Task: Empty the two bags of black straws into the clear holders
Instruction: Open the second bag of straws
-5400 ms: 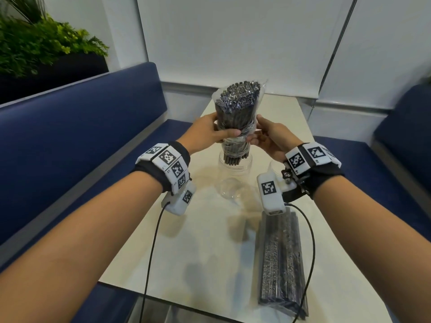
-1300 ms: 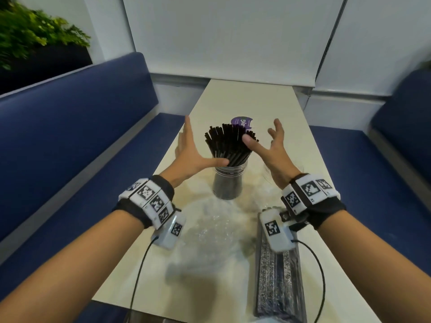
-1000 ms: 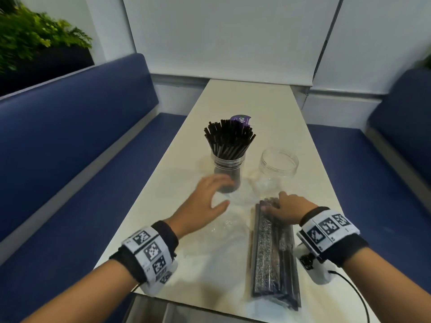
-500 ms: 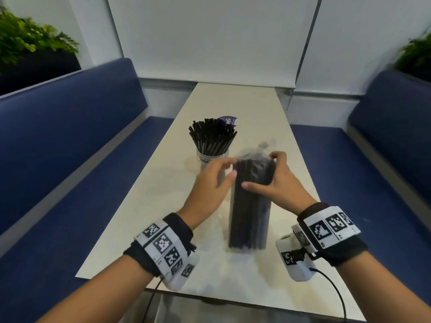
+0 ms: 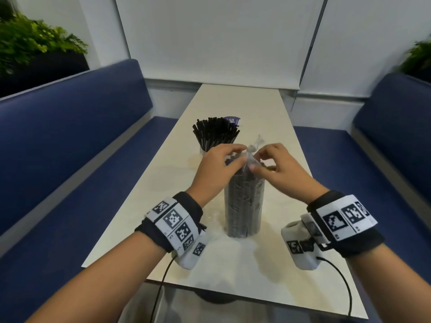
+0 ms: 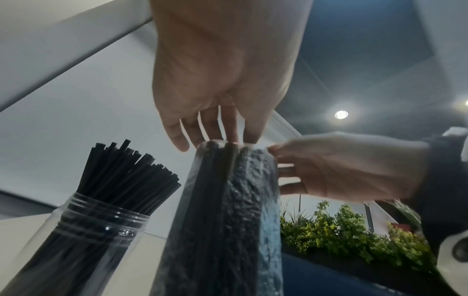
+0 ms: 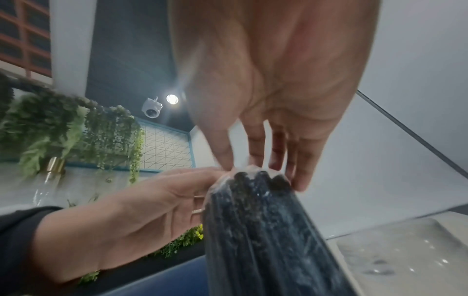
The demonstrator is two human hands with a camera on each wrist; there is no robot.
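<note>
A sealed bag of black straws (image 5: 243, 201) stands on end on the table (image 5: 233, 101). My left hand (image 5: 240, 155) curls over its top and pinches the gathered clear plastic there. My right hand (image 5: 255, 160) pinches the same twisted plastic from the right. The left wrist view shows the left fingers (image 6: 228, 130) on the bag's top (image 6: 228, 210). In the right wrist view the right fingers (image 7: 255, 158) meet the bag (image 7: 266, 230). Behind it a clear holder (image 5: 205, 151) is full of black straws (image 5: 215, 132). The other holder is hidden behind my hands.
A crumpled empty clear bag (image 5: 213, 214) lies on the table left of the standing bag. A purple label (image 5: 231, 120) shows behind the filled holder. Blue benches (image 5: 81, 127) run along both sides of the narrow table. Wrist cables hang over the near edge.
The bag that lay flat on the table a second ago was stood on end. Both hands have moved from its sides up to the gathered plastic at the top.
</note>
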